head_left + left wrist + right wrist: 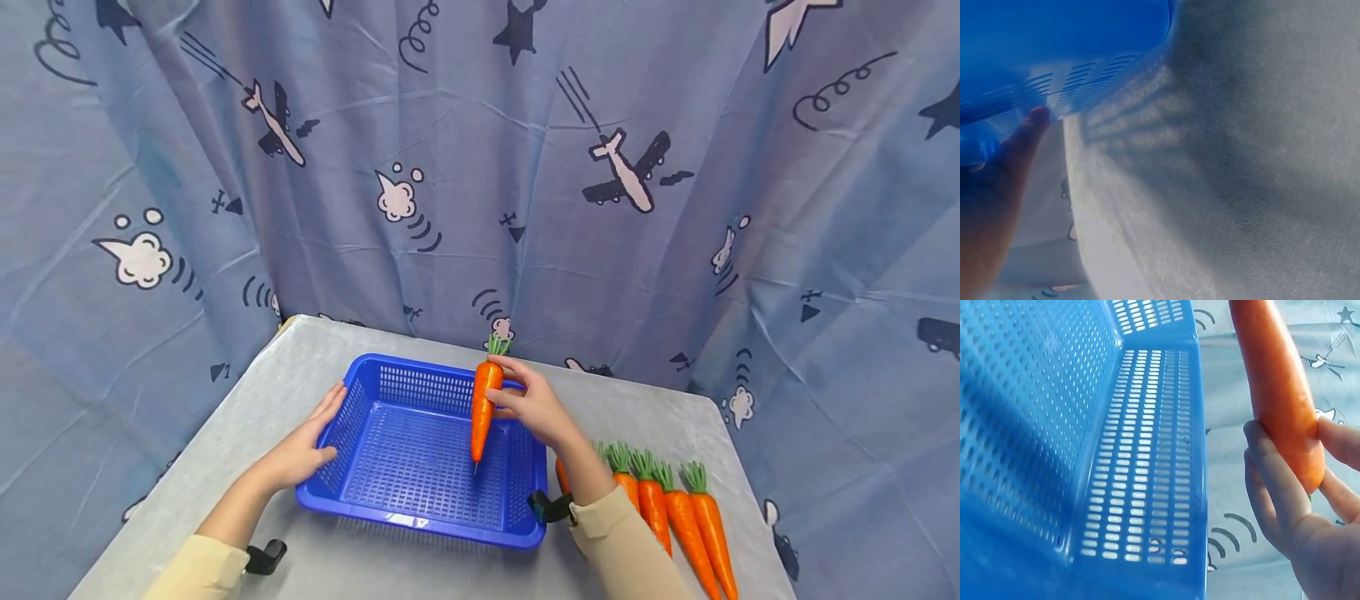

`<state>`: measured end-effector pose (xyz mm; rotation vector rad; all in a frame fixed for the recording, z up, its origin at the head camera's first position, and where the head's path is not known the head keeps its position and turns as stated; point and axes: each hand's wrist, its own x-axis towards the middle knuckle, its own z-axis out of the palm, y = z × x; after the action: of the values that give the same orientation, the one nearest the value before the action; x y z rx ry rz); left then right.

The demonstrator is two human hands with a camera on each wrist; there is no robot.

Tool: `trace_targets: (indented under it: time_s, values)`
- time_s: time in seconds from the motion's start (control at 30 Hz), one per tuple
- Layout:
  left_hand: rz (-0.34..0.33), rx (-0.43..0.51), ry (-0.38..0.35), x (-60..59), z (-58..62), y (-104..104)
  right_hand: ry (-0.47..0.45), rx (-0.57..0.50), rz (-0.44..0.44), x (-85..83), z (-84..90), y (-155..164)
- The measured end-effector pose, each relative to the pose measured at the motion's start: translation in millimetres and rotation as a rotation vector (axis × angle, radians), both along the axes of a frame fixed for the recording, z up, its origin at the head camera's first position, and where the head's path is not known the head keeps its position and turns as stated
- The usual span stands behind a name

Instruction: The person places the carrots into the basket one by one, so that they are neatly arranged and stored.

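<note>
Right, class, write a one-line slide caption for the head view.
Right hand holds a carrot tip-down over a blue basket while the left hand rests on its side.

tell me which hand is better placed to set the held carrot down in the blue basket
Right. The right hand already pinches the orange plastic carrot tip-down over the blue perforated plastic basket. The left hand only rests against the basket's left wall, probably steadying it.

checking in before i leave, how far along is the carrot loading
Nothing is in the blue basket yet. The right hand holds one carrot tip-down over it; the left hand rests on its side. The row of carrots still lies on the table.
</note>
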<state>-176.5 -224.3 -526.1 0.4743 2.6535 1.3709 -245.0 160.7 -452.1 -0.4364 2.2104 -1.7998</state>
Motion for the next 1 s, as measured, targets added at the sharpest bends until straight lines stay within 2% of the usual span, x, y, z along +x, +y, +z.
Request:
trace_targets:
  time_s: [0.37, 0.5, 0.67, 1.0]
  values:
    - [-0.006, 0.007, 0.028, 1.4, -0.5, -0.6, -0.070, -0.082, 0.017, -2.8, 0.5, -34.6]
    - [-0.012, 0.029, 0.046, 1.2, 1.5, -2.5, -0.075, -0.082, 0.050, -3.8, -0.9, -52.6]
    - [-0.008, 0.025, 0.034, 1.8, 3.2, -3.1, -0.086, -0.069, 0.088, -3.7, -3.4, -72.8]
    - [-0.013, 0.011, 0.029, 1.2, -0.6, 1.0, -0.132, -0.051, 0.112, -2.4, -6.5, -95.5]
